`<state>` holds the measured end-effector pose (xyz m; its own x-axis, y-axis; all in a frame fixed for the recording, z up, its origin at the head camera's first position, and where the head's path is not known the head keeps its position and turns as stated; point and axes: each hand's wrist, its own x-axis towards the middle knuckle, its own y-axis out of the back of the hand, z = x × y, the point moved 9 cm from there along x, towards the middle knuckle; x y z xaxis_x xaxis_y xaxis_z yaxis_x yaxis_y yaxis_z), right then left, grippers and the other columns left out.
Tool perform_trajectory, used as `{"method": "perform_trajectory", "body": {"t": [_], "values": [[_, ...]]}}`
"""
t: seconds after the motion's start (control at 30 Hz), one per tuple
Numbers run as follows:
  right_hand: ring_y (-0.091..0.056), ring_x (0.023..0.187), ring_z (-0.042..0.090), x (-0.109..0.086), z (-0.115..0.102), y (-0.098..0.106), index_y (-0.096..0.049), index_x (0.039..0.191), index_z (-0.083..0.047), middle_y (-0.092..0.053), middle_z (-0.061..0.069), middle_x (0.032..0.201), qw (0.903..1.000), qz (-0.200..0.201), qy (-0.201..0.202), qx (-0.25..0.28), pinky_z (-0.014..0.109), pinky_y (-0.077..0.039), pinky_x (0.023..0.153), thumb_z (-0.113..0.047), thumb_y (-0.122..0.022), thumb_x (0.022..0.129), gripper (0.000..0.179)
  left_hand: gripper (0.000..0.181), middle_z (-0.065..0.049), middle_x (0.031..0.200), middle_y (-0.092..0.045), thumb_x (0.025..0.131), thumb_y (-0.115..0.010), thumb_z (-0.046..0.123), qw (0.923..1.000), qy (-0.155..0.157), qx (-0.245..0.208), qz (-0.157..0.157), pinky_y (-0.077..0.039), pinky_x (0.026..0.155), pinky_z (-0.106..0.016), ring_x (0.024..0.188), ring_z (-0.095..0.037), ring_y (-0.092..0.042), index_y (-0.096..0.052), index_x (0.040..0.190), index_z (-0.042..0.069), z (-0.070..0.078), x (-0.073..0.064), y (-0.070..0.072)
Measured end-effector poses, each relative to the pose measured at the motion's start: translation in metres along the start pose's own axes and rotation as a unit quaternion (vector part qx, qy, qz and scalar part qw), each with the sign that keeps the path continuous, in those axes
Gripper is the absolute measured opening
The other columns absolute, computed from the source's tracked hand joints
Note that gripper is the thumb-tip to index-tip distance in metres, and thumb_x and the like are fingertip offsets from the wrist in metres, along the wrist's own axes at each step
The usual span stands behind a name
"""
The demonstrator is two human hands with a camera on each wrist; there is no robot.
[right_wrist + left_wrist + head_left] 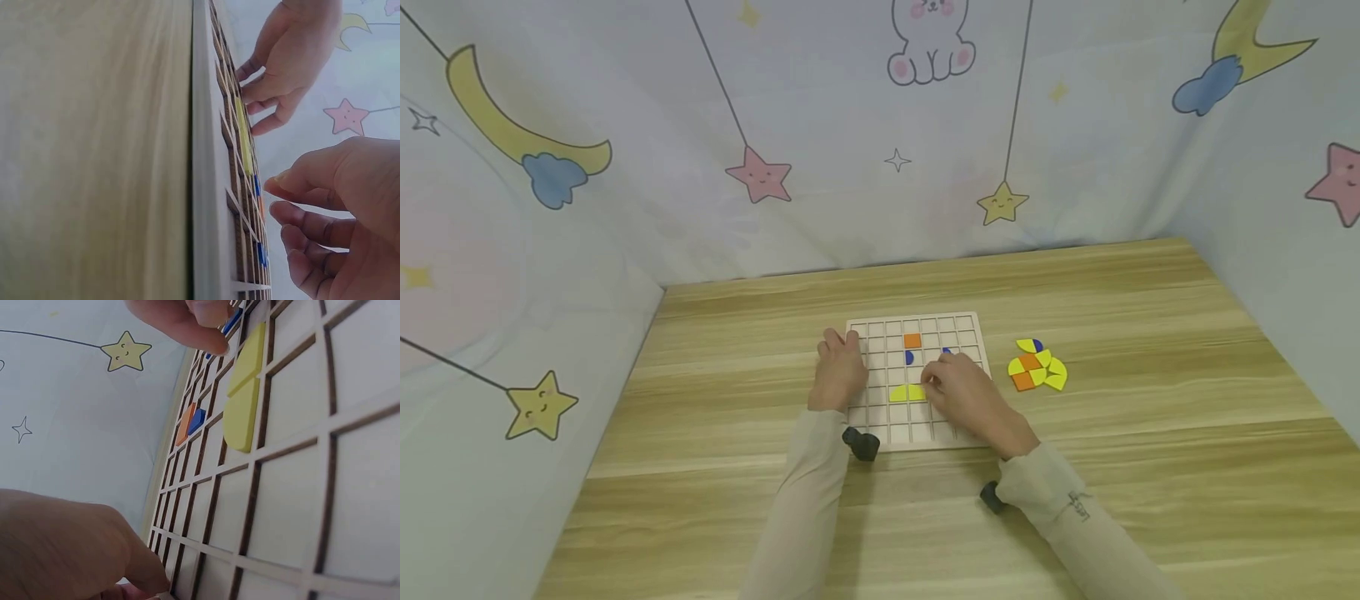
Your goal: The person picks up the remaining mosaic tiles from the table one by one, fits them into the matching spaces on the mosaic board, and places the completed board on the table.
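Note:
A pale wooden grid board (877,422) lies on the table. My left hand (839,372) rests at its left edge, fingers loosely bent, thumb and fingertips near the rim. My right hand (967,395) hovers over the board's right half, beside two yellow pieces (898,393) that sit side by side in neighbouring cells. In the right wrist view, thumb and forefinger of the right hand (337,219) stand slightly apart with nothing visible between them. An orange square (912,341) and a blue rounded piece (909,357) sit higher on the grid. Another blue piece (947,351) is partly hidden by the right hand.
Right of the board lies a loose cluster of yellow pieces (1056,373), orange squares (1024,381) and a blue piece (1038,344). The wood-grain table (715,500) extends around the board. A printed cloth (850,225) hangs behind and at both sides.

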<state>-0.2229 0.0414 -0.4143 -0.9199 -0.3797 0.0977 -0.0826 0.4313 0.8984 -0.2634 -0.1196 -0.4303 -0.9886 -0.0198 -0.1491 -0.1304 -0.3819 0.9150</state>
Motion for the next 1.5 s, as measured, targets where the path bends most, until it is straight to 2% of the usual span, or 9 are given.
{"method": "perform_trajectory", "body": {"t": [0.27, 0.5, 0.77, 1.07, 1.2, 1.37, 1.5], "values": [[-0.052, 0.086, 0.019, 0.003, 0.019, 0.014, -0.07, 0.097, -0.01, -0.06, 0.002, 0.089, 0.9993, 0.001, -0.03, 0.023, 0.033, -0.046, 0.078, -0.014, -0.06, 0.09, 0.013, 0.033, -0.02, 0.12, -0.033, 0.095, -0.046, 0.005, 1.0, 0.0, -0.001, 0.0, -0.044, 0.082, -0.04, 0.107, -0.033, -0.037, -0.043, 0.127, 0.0, 0.0, 0.0, 0.001], [-0.054, 0.094, 0.024, 0.004, 0.043, 0.031, -0.069, 0.103, -0.009, -0.061, 0.006, 0.098, 0.9959, 0.003, -0.071, 0.057, 0.038, -0.046, 0.079, -0.016, -0.06, 0.092, 0.016, 0.035, -0.021, 0.123, -0.033, 0.095, -0.045, 0.005, 1.0, -0.001, -0.004, -0.002, -0.044, 0.084, -0.041, 0.109, -0.034, -0.038, -0.043, 0.13, 0.001, -0.001, 0.0, 0.001], [-0.056, 0.095, 0.031, 0.002, 0.075, 0.051, -0.067, 0.106, -0.004, -0.061, 0.014, 0.102, 0.9939, 0.031, -0.091, 0.054, 0.043, -0.046, 0.078, -0.015, -0.057, 0.093, 0.02, 0.036, -0.021, 0.124, -0.033, 0.094, -0.047, 0.005, 1.0, -0.002, -0.008, -0.004, -0.045, 0.081, -0.04, 0.108, -0.034, -0.038, -0.043, 0.129, 0.0, -0.001, 0.0, 0.001], [-0.055, 0.1, 0.037, -0.004, 0.112, 0.051, -0.063, 0.11, 0.0, -0.059, 0.021, 0.107, 0.9881, 0.056, -0.127, 0.066, 0.049, -0.043, 0.085, -0.015, -0.059, 0.089, 0.026, 0.036, -0.021, 0.125, -0.032, 0.094, -0.048, 0.005, 0.9999, -0.001, -0.01, -0.007, -0.045, 0.082, -0.04, 0.109, -0.035, -0.037, -0.042, 0.13, 0.001, -0.002, 0.001, 0.001], [-0.053, 0.099, 0.037, -0.008, 0.128, 0.057, -0.062, 0.11, 0.002, -0.057, 0.023, 0.107, 0.9852, 0.068, -0.147, 0.055, 0.05, -0.043, 0.086, -0.015, -0.059, 0.089, 0.027, 0.036, -0.022, 0.125, -0.032, 0.095, -0.047, 0.005, 0.9999, -0.003, -0.01, -0.008, -0.045, 0.081, -0.04, 0.109, -0.035, -0.036, -0.042, 0.13, 0.0, -0.001, 0.001, 0.001], [-0.052, 0.102, 0.038, -0.013, 0.144, 0.062, -0.061, 0.113, 0.002, -0.056, 0.024, 0.11, 0.982, 0.054, -0.177, 0.038, 0.051, -0.041, 0.088, -0.018, -0.06, 0.088, 0.032, 0.039, -0.021, 0.125, -0.033, 0.094, -0.047, 0.005, 0.9999, 0.001, -0.007, -0.008, -0.045, 0.083, -0.041, 0.11, -0.035, -0.037, -0.041, 0.133, 0.0, -0.001, 0.001, 0.001], [-0.051, 0.103, 0.04, -0.016, 0.15, 0.063, -0.061, 0.112, 0.003, -0.056, 0.025, 0.112, 0.981, 0.041, -0.187, 0.033, 0.052, -0.041, 0.089, -0.019, -0.06, 0.088, 0.032, 0.041, -0.02, 0.126, -0.032, 0.094, -0.047, 0.005, 0.9999, 0.008, -0.007, -0.009, -0.045, 0.086, -0.041, 0.111, -0.034, -0.037, -0.04, 0.134, 0.001, -0.002, 0.001, -0.001]]}}
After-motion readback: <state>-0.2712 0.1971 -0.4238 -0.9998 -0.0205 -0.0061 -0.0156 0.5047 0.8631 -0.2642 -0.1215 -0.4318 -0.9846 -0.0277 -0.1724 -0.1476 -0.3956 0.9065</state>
